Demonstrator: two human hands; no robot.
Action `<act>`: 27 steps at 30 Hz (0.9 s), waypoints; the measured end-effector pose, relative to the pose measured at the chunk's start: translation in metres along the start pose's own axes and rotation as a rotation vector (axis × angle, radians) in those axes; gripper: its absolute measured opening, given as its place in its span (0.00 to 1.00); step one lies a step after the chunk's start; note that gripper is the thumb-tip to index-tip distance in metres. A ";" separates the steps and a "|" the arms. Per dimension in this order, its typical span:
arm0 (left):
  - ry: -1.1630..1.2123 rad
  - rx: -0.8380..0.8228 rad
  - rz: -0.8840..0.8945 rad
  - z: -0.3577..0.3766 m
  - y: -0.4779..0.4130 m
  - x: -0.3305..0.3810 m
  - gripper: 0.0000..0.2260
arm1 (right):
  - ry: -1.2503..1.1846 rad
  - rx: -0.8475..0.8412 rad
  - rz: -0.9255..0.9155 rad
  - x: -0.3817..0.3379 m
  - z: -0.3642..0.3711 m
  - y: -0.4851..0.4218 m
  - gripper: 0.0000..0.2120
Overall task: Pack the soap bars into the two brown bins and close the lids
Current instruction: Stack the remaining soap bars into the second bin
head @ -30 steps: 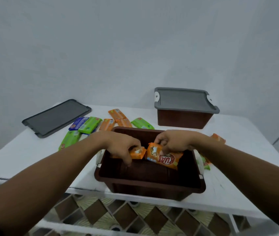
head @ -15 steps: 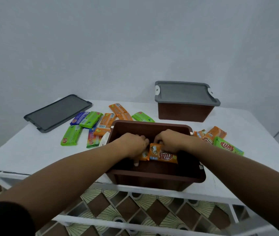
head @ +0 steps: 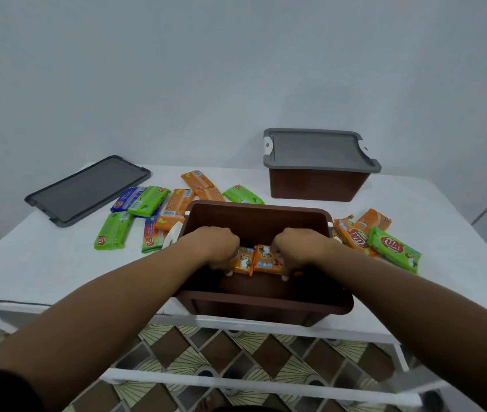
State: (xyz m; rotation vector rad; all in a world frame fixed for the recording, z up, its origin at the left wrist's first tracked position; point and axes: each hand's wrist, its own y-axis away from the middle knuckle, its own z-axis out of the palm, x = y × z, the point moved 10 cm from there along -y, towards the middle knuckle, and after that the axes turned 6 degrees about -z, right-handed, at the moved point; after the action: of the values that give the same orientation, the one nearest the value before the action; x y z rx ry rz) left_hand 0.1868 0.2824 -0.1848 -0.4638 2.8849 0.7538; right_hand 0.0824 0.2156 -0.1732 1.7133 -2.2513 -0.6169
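Two orange-wrapped soap bars [head: 243,260] lie end to end, long axes running left-right, inside the open brown plastic bin [head: 266,304] at frame centre. The left hand [head: 215,245] and right hand [head: 295,248] each grip one with curled fingers, set wider apart than half a second earlier.

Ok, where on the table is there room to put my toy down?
Bare table lies near-left, in front of the green bars and the loose lid, and far right beside the closed bin. Crowded: both sides of the open bin.
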 end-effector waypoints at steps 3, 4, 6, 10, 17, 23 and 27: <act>0.014 0.051 -0.045 -0.004 -0.001 -0.003 0.26 | 0.063 0.027 0.030 0.003 -0.005 -0.001 0.19; 0.022 0.067 -0.062 -0.006 -0.001 -0.004 0.27 | 0.088 0.053 0.049 0.005 -0.008 0.000 0.21; 0.042 0.060 -0.093 -0.006 -0.001 -0.007 0.28 | 0.105 0.100 0.085 0.009 -0.015 0.002 0.24; 0.095 0.031 -0.153 -0.003 -0.003 -0.013 0.28 | 0.074 0.119 0.119 0.015 -0.017 0.002 0.25; 0.221 -0.026 -0.103 -0.008 0.002 -0.013 0.25 | -0.041 0.114 0.085 0.011 -0.020 0.005 0.24; 0.515 0.047 0.205 -0.063 0.024 -0.019 0.10 | -0.318 0.322 -0.074 0.001 -0.077 0.016 0.10; 0.739 0.222 0.212 -0.115 0.029 -0.065 0.06 | -0.490 0.453 -0.089 0.008 -0.123 0.011 0.09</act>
State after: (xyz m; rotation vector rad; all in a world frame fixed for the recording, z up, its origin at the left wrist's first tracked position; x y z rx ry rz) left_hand 0.2345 0.2667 -0.0592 -0.4923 3.6962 0.3049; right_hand 0.1240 0.1880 -0.0602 2.0573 -2.8397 -0.6364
